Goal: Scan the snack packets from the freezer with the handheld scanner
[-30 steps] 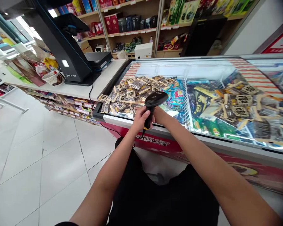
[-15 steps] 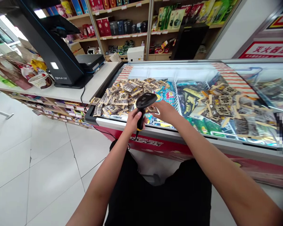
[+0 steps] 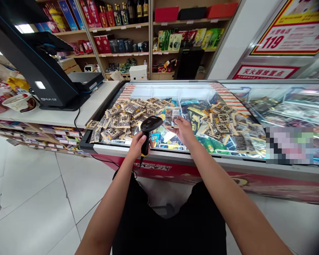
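Item 1: barcode scanner (image 3: pixel 151 124), black, with a yellow patch low on the handle. The left hand (image 3: pixel 138 143) is holding it upright, its grip wrapping closed around the handle, with the head pointing right. The scanner is hovering over the front edge of the chest freezer (image 3: pixel 175 161).

Item 2: snack packet (image 3: pixel 171 117), small and pale with dark print. The right hand (image 3: pixel 183 131) is pinching its lower edge between thumb and fingers. It is holding the packet upright just beside the scanner head, apart from it, above the freezer's glass.

Item 3: pile of packets (image 3: pixel 122 118) of the same kind, lying at the freezer's left end just beyond the scanner.

Item 4: desk (image 3: pixel 69 117), white, adjoining the freezer on the left. It is carrying a black checkout terminal (image 3: pixel 42 81) and a bowl (image 3: pixel 20 102).

Item 5: shelves (image 3: pixel 122 42), standing behind and displaying boxed and bagged goods.
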`<state>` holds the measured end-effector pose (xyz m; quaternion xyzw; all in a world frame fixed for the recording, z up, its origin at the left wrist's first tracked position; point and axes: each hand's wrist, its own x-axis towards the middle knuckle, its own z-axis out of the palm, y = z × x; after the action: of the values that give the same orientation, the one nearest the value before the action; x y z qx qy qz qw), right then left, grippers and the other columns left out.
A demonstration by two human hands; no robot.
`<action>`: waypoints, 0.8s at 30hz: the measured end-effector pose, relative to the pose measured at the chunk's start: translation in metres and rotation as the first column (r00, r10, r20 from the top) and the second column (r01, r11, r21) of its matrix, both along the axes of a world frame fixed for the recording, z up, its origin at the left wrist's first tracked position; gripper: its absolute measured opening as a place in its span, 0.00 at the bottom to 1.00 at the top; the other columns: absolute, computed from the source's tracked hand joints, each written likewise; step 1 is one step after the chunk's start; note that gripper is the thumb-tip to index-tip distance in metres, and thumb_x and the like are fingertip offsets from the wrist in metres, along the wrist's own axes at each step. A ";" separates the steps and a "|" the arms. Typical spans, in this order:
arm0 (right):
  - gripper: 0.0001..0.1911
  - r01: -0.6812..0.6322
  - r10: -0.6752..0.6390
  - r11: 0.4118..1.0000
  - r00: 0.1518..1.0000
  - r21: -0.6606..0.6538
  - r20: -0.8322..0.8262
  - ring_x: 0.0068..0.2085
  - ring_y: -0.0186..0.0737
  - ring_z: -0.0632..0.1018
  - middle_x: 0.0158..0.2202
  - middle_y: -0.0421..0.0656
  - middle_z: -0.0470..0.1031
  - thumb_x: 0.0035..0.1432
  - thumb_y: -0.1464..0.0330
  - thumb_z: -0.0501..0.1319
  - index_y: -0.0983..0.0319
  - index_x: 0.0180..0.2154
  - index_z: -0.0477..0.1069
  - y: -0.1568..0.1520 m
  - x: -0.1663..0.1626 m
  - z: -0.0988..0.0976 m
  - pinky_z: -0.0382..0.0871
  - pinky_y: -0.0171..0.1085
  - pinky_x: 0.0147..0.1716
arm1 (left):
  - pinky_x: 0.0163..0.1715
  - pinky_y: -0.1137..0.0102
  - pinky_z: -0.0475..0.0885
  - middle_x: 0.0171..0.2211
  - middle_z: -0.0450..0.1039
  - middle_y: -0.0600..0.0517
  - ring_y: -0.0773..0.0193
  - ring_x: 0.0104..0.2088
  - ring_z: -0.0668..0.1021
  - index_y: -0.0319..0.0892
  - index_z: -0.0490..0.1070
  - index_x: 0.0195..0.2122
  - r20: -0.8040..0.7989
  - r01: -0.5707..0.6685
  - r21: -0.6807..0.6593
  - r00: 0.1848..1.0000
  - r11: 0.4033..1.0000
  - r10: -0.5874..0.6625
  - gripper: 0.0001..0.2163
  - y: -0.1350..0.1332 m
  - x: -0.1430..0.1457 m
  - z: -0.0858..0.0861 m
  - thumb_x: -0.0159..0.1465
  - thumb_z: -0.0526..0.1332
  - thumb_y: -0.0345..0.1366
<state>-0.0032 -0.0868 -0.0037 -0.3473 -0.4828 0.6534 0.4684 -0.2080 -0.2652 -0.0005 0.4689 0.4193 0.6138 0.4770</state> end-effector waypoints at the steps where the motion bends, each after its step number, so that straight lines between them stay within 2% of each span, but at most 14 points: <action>1: 0.28 -0.006 0.006 1.000 1.000 -0.006 0.002 0.43 0.45 0.86 0.41 0.37 0.78 0.51 0.48 0.82 0.51 0.43 0.71 -0.002 -0.001 0.001 0.92 0.57 0.55 | 0.16 0.71 0.67 0.28 0.81 0.53 0.62 0.16 0.79 0.42 0.73 0.54 -0.001 0.008 -0.002 1.000 1.000 -0.008 0.35 0.000 0.000 0.000 0.67 0.69 0.72; 6: 0.27 -0.003 0.002 1.000 0.999 0.006 0.034 0.43 0.41 0.84 0.41 0.35 0.76 0.51 0.52 0.81 0.51 0.43 0.69 -0.009 -0.007 0.003 0.92 0.54 0.55 | 0.16 0.70 0.67 0.30 0.84 0.51 0.62 0.16 0.79 0.42 0.72 0.57 0.008 0.039 -0.003 0.999 0.999 -0.039 0.36 -0.001 0.002 0.002 0.68 0.69 0.72; 11: 0.28 -0.023 0.022 0.999 0.999 -0.027 -0.030 0.47 0.44 0.86 0.44 0.36 0.80 0.51 0.54 0.79 0.51 0.45 0.65 -0.004 -0.005 0.005 0.89 0.56 0.58 | 0.15 0.70 0.68 0.30 0.85 0.49 0.60 0.16 0.79 0.43 0.72 0.52 0.006 0.090 -0.024 0.996 0.996 -0.090 0.35 -0.002 0.001 0.005 0.67 0.68 0.73; 17: 0.27 -0.058 0.058 0.998 0.998 -0.015 0.004 0.48 0.47 0.87 0.42 0.37 0.82 0.52 0.53 0.75 0.50 0.44 0.61 0.002 -0.002 0.003 0.88 0.52 0.49 | 0.17 0.70 0.71 0.32 0.87 0.45 0.60 0.17 0.81 0.43 0.73 0.49 -0.044 0.207 -0.064 0.977 0.976 -0.210 0.33 -0.003 -0.001 0.010 0.68 0.70 0.71; 21: 0.26 -0.046 0.046 0.999 0.998 -0.009 0.051 0.48 0.48 0.86 0.43 0.38 0.81 0.52 0.52 0.72 0.50 0.45 0.61 0.004 -0.003 -0.002 0.87 0.50 0.47 | 0.16 0.71 0.70 0.32 0.88 0.45 0.60 0.17 0.81 0.42 0.73 0.51 -0.054 0.224 -0.083 0.972 0.971 -0.228 0.34 -0.003 0.000 0.009 0.67 0.70 0.71; 24: 0.26 -0.010 0.010 0.998 1.000 -0.057 0.000 0.48 0.48 0.86 0.45 0.38 0.82 0.50 0.54 0.72 0.50 0.46 0.63 0.005 -0.004 -0.005 0.87 0.48 0.48 | 0.15 0.71 0.69 0.31 0.87 0.46 0.60 0.16 0.80 0.43 0.72 0.50 -0.053 0.227 -0.092 0.971 0.969 -0.232 0.34 -0.002 0.000 0.007 0.67 0.70 0.72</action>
<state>-0.0077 -0.0814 -0.0083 -0.3583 -0.4657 0.6692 0.4549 -0.2076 -0.2674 0.0061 0.5126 0.4030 0.5208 0.5510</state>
